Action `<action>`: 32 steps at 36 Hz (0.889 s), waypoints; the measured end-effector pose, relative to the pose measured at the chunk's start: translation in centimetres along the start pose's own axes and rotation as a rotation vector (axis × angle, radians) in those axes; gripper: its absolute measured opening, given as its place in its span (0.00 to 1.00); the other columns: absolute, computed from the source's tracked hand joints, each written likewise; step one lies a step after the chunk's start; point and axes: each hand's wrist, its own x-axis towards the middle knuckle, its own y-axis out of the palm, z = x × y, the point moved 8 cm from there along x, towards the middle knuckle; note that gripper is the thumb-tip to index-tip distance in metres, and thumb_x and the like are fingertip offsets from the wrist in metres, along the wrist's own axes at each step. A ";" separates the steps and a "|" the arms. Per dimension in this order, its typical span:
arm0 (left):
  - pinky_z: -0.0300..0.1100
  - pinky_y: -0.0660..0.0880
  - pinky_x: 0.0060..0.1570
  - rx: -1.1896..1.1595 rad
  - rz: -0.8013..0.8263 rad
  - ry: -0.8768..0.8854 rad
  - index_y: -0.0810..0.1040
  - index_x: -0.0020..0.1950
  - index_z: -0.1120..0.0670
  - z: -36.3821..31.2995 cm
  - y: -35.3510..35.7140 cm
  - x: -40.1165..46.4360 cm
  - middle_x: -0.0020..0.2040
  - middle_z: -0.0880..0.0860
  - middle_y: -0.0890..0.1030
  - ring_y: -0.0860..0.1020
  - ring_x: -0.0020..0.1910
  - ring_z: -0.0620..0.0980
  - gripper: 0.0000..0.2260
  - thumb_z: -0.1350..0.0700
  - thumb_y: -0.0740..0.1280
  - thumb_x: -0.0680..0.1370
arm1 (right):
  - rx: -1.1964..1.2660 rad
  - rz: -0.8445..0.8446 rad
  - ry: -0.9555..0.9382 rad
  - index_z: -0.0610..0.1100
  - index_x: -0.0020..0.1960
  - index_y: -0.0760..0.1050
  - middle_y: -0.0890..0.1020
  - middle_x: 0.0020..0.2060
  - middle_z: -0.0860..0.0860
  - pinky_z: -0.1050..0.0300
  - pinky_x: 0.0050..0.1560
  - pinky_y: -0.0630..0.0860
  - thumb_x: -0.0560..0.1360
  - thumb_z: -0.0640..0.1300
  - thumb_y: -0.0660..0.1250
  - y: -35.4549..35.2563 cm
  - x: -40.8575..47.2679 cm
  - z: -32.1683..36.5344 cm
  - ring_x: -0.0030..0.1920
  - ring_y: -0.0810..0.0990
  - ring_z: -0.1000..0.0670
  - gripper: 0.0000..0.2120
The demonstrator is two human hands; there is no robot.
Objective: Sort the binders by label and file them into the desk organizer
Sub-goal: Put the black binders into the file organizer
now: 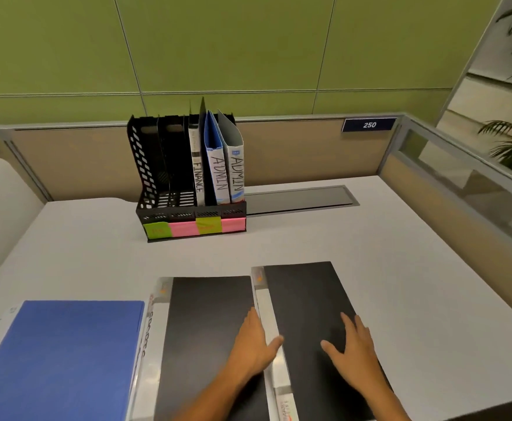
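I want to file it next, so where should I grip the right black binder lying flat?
Grip the right black binder by its white spine edge, coming from its left: it lies flat, and the left hand thumb already sits there.

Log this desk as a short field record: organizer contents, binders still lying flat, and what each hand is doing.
organizer: black desk organizer at the back of the desk, coloured sticky notes along its front
filed: FINANCE binder, blue ADMIN binder, grey ADMIN binder, all upright in the right-hand slots
empty slots: the left ones
flat on desk: blue binder, middle black binder, right black binder
left hand: flat on the middle black binder's right edge
right hand: flat on the right black binder
grip: neither hand grasps anything
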 end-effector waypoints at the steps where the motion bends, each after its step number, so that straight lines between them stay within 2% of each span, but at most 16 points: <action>1: 0.48 0.73 0.68 -0.023 0.004 -0.029 0.60 0.75 0.48 0.0 0.8 -0.6 0.68 0.48 0.73 0.74 0.67 0.49 0.35 0.43 0.71 0.73 | -0.070 0.022 0.026 0.54 0.81 0.48 0.47 0.82 0.47 0.42 0.76 0.58 0.74 0.68 0.66 0.5 -0.2 -0.8 0.81 0.50 0.40 0.45; 4: 0.50 0.75 0.66 -0.060 -0.042 -0.086 0.61 0.72 0.47 -0.2 2.5 -1.7 0.67 0.48 0.74 0.75 0.64 0.49 0.34 0.44 0.72 0.70 | -0.219 0.087 0.076 0.54 0.81 0.41 0.43 0.81 0.44 0.40 0.77 0.55 0.70 0.75 0.62 1.9 -0.6 -2.3 0.80 0.46 0.36 0.51; 6: 0.52 0.72 0.68 -0.105 -0.064 -0.116 0.61 0.73 0.49 -0.5 3.4 -2.1 0.69 0.50 0.72 0.73 0.67 0.51 0.36 0.44 0.72 0.70 | -0.269 0.133 0.082 0.54 0.81 0.40 0.42 0.81 0.42 0.38 0.78 0.53 0.70 0.76 0.61 2.8 -0.9 -2.7 0.80 0.44 0.35 0.52; 8: 0.55 0.68 0.73 -0.161 -0.049 -0.137 0.56 0.78 0.52 -1.1 4.2 -2.3 0.75 0.53 0.65 0.67 0.74 0.54 0.42 0.43 0.73 0.71 | -0.302 0.171 0.069 0.54 0.81 0.39 0.40 0.81 0.42 0.37 0.78 0.49 0.71 0.75 0.60 3.4 -1.1 -3.0 0.80 0.42 0.34 0.51; 10: 0.56 0.63 0.75 -0.225 -0.044 -0.142 0.48 0.81 0.50 -1.7 4.7 -2.6 0.80 0.51 0.57 0.61 0.78 0.54 0.48 0.43 0.74 0.71 | -0.313 0.185 0.056 0.55 0.81 0.40 0.38 0.80 0.42 0.36 0.77 0.45 0.72 0.75 0.58 3.6 -1.3 -3.2 0.79 0.39 0.34 0.49; 13: 0.54 0.59 0.78 -0.319 -0.065 -0.151 0.42 0.82 0.48 -2.6 4.8 -2.9 0.82 0.48 0.51 0.56 0.80 0.52 0.50 0.46 0.75 0.73 | -0.319 0.178 0.046 0.55 0.81 0.40 0.36 0.80 0.42 0.36 0.77 0.44 0.73 0.75 0.56 3.4 -1.2 -3.7 0.79 0.37 0.35 0.47; 16: 0.51 0.65 0.73 -0.385 -0.115 -0.155 0.50 0.80 0.46 -3.4 4.2 -3.1 0.80 0.48 0.57 0.63 0.77 0.51 0.42 0.46 0.74 0.76 | -0.281 0.188 0.034 0.56 0.81 0.41 0.38 0.80 0.43 0.36 0.77 0.43 0.73 0.75 0.56 2.9 -0.7 -4.0 0.79 0.38 0.35 0.46; 20: 0.53 0.71 0.68 -0.504 -0.155 -0.154 0.53 0.80 0.46 -4.2 3.1 -3.3 0.78 0.46 0.62 0.68 0.74 0.53 0.36 0.46 0.70 0.78 | -0.149 0.224 0.001 0.56 0.81 0.44 0.40 0.81 0.44 0.36 0.77 0.45 0.74 0.73 0.59 2.2 0.1 -4.3 0.80 0.39 0.36 0.45; 23: 0.53 0.78 0.61 -0.619 -0.179 -0.158 0.63 0.72 0.44 -5.0 2.2 -3.3 0.71 0.47 0.71 0.78 0.62 0.52 0.23 0.50 0.68 0.80 | -0.004 0.253 -0.039 0.57 0.81 0.47 0.42 0.82 0.47 0.36 0.77 0.48 0.74 0.71 0.62 1.5 0.5 -3.9 0.80 0.40 0.39 0.44; 25: 0.54 0.79 0.59 -0.659 -0.181 -0.135 0.69 0.68 0.46 -5.8 1.8 -3.3 0.67 0.49 0.76 0.80 0.58 0.51 0.16 0.53 0.68 0.81 | 0.110 0.277 -0.052 0.58 0.81 0.49 0.44 0.82 0.49 0.37 0.77 0.50 0.74 0.69 0.64 0.9 0.6 -3.6 0.81 0.41 0.41 0.42; 27: 0.54 0.80 0.59 -0.698 -0.163 -0.122 0.70 0.68 0.47 -6.8 1.5 -3.4 0.64 0.50 0.78 0.81 0.58 0.52 0.16 0.55 0.67 0.81 | 0.186 0.301 -0.051 0.59 0.80 0.51 0.45 0.82 0.51 0.37 0.77 0.51 0.74 0.68 0.65 0.4 0.5 -3.3 0.81 0.42 0.43 0.41; 32: 0.56 0.79 0.60 -0.740 -0.086 -0.074 0.64 0.69 0.43 -9.3 1.4 -3.6 0.63 0.49 0.76 0.79 0.59 0.54 0.18 0.54 0.65 0.82 | 0.272 0.330 -0.081 0.60 0.80 0.51 0.47 0.82 0.52 0.39 0.77 0.53 0.74 0.67 0.65 -0.2 -0.1 -2.4 0.81 0.47 0.44 0.41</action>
